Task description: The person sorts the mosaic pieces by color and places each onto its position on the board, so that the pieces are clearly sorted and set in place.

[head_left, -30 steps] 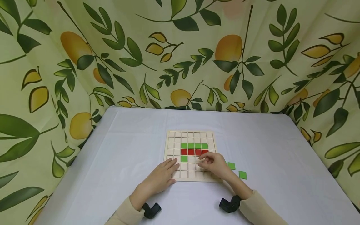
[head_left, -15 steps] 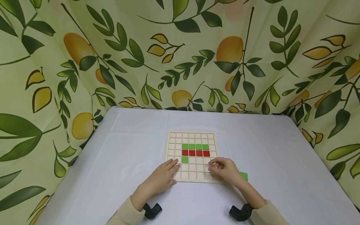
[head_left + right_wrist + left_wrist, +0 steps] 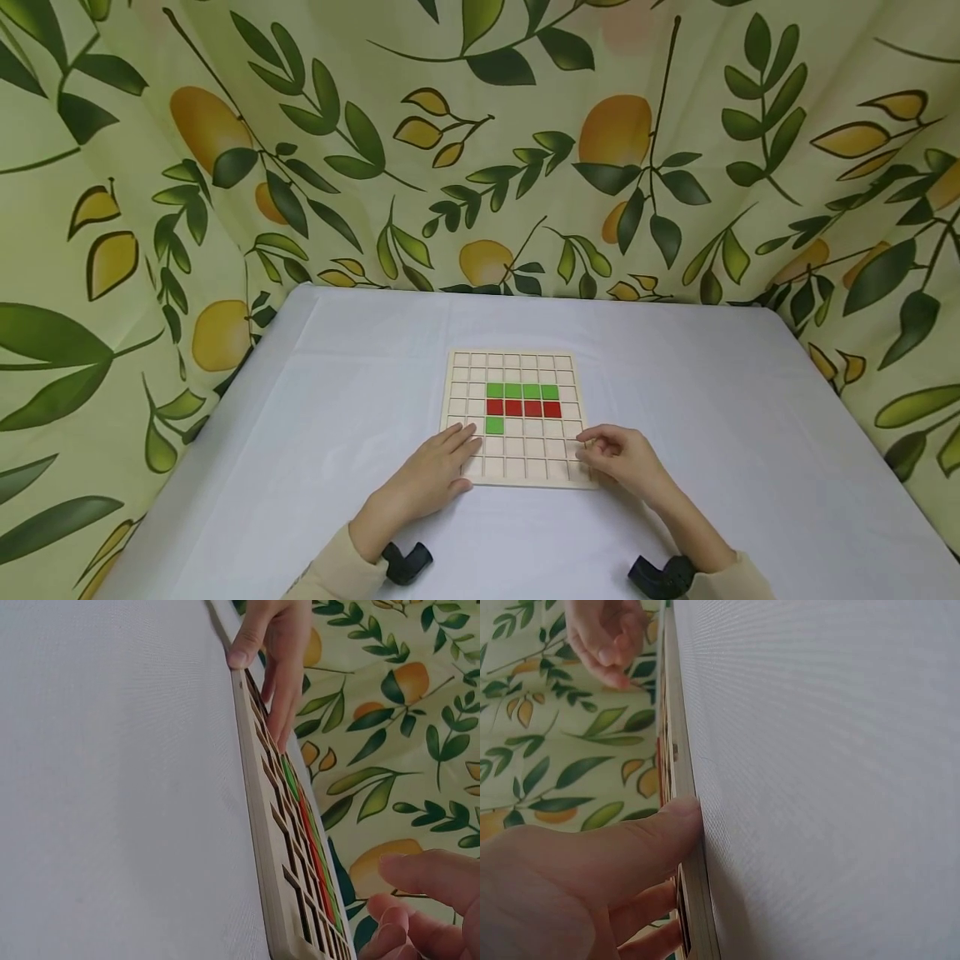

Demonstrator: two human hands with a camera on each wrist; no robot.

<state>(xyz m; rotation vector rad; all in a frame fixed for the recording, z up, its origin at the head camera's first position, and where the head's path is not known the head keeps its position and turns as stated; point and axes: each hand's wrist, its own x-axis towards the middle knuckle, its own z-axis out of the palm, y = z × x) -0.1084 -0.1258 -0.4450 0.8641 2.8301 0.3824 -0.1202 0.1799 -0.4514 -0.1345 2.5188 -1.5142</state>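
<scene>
A square wooden grid board (image 3: 525,471) lies on the white-covered table. A row of green tiles (image 3: 531,391) sits in its cells, with a row of red tiles (image 3: 532,408) directly below. One single green tile (image 3: 495,425) lies under the leftmost red one. My left hand (image 3: 427,473) rests on the board's near left corner, fingers extended over the cells; in the left wrist view its thumb (image 3: 649,836) touches the board's side edge. Over the right edge of the board hovers my right hand (image 3: 624,460), fingers loosely bent, nothing visible between them in the right wrist view.
White cloth (image 3: 360,367) covers the table around the board. Black curved pieces (image 3: 408,564) sit at both wrists. Behind the table hangs a curtain (image 3: 480,167) printed with leaves and fruit.
My right hand has moved right, from over the board's cells to its right edge. The loose green tiles beside the board are now out of sight behind it. The left hand stays in place.
</scene>
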